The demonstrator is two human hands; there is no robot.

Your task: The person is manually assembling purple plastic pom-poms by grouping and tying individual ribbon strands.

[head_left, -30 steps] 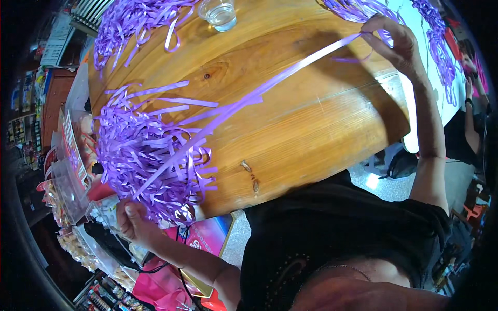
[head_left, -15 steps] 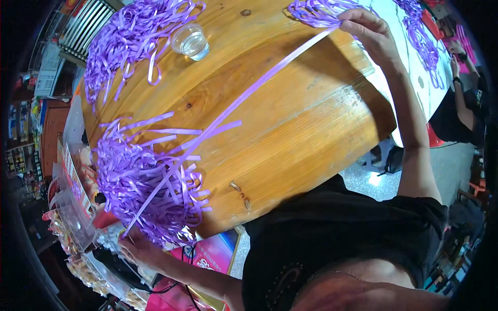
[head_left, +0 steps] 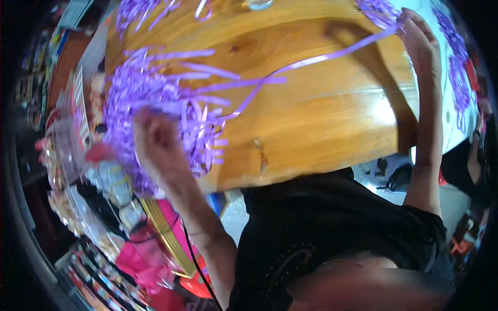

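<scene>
My right hand [head_left: 417,44] is closed in a pinch on the end of a purple ribbon [head_left: 321,56], at the far right of the wooden table [head_left: 321,124]. From there the ribbon sags across the tabletop to a heap of cut purple ribbons [head_left: 129,85] at the left. Over that heap is my left hand [head_left: 158,142], smeared by motion, so its fingers cannot be made out. Beside my right hand lies a bundle of looped purple ribbon [head_left: 377,13].
Another purple ribbon pile [head_left: 137,13] and a clear cup [head_left: 258,4] show at the far edge. More purple ribbon [head_left: 459,78] hangs over a white surface at right, near another person's arm [head_left: 474,163]. Plastic bags [head_left: 111,181] and a black cable [head_left: 194,254] sit left of the table.
My left hand has moved up and right, from the heap's near edge to over it. The ribbon has gone from taut to slack. The whole view has shifted, pushing the cup toward the top rim.
</scene>
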